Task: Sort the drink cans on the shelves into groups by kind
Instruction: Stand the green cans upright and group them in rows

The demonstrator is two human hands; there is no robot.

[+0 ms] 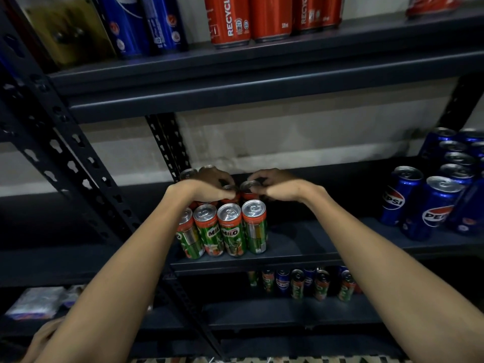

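Milo cans [230, 229] standing in a tight cluster on the middle shelf [301, 247], left of centre, all upright, long axes vertical, pull-tab tops facing up, labels on the front row turned toward the camera. Both hands right over the back row now: left hand [209, 186] curled down over the can tops at the rear left, right hand [275, 186] curled beside it with fingertips on the rim of a rear can [248, 186]. Looks like a pinch on that can top from the right, though exactly which can the left fingers grip cannot be told, knuckles hiding it. Judging by the layout, mid-step in packing the Milo group, seating or squaring up rear cans against their neighbours. Next move probably calls for a straight vertical release, fingers lifting clear without tipping the tall, narrow cans, then a reach for strays. Further out: Pepsi cans [429, 203] grouped upright at the right end of the same shelf, well apart from the Milo block. Red cans [269, 17] and blue cans [146, 24] on the shelf above. Lower shelf still holding a mixed row [306, 282] of green and blue cans, so plenty of sorting left.
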